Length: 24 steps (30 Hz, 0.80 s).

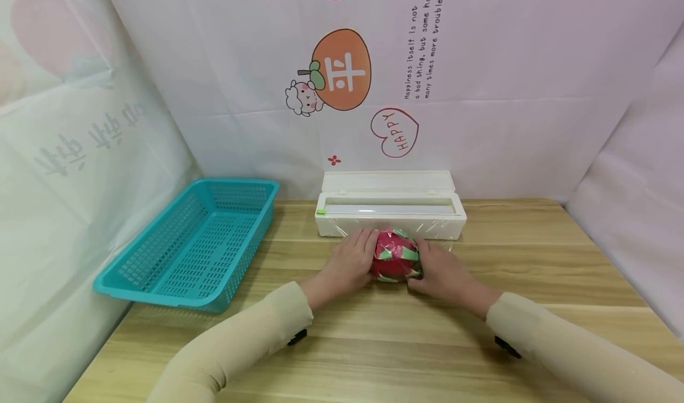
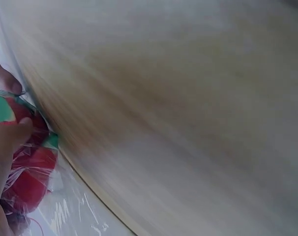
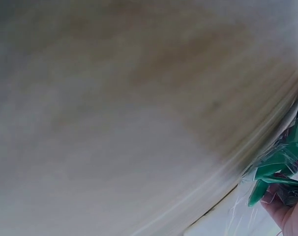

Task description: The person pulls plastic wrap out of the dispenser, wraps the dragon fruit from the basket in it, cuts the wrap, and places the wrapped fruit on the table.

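Between the two hands is a red dragon fruit (image 1: 394,254) with green scales, glossy with clear cling film (image 2: 70,206). My left hand (image 1: 350,260) grips its left side, and in the left wrist view the thumb lies across the red skin. The right hand (image 1: 440,272) holds the opposite side, its fingers curled round the green scales (image 3: 286,152) under film in the right wrist view. Directly behind the fruit stands a white cling film dispenser (image 1: 390,225) with its lid raised; film hangs down its front to the fruit.
A turquoise plastic basket (image 1: 243,266) with slotted walls stands on the left of the wooden table (image 1: 385,355). Printed white cloth (image 1: 240,64) closes off the back and both sides. A green slider (image 1: 320,211) sits at the dispenser's left end.
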{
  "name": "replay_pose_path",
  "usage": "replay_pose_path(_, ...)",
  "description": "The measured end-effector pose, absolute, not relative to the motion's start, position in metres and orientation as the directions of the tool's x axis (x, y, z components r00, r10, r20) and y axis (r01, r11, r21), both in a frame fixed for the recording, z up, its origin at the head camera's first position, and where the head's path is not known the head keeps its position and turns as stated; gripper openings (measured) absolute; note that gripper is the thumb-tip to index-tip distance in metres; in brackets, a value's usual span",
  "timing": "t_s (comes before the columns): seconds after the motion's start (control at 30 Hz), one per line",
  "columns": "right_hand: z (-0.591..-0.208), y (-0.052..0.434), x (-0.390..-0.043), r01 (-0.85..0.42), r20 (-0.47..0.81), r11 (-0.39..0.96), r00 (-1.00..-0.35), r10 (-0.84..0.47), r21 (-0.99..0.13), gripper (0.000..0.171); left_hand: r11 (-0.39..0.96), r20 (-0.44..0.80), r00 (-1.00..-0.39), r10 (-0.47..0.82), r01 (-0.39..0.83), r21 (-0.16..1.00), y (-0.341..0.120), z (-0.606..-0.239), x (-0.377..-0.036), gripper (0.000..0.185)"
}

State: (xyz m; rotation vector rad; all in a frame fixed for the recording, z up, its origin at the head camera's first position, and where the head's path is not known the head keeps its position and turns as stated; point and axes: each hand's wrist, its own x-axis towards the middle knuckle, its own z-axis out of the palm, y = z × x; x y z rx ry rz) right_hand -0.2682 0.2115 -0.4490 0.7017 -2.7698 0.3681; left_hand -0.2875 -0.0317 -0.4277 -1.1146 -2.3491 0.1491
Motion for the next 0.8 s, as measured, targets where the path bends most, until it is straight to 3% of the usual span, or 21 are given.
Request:
replay_pose_path(0.33, -0.446, 0.215, -0.262, -0.531, 0.379, 0.812, -0.822, -0.425, -0.243, 0.093, 0.612, 0.433, -0.472, 0.767, 0.740, -0.278, -0.039, -0.425, -0.289, 0.097)
replay_pose_path(0.8, -0.443, 0.221, -0.261, -0.521, 0.367, 0.782, -0.840, -0.399, -0.342, 0.087, 0.586, 0.459, -0.479, 0.749, 0.801, -0.120, -0.046, -0.423, -0.295, 0.100)
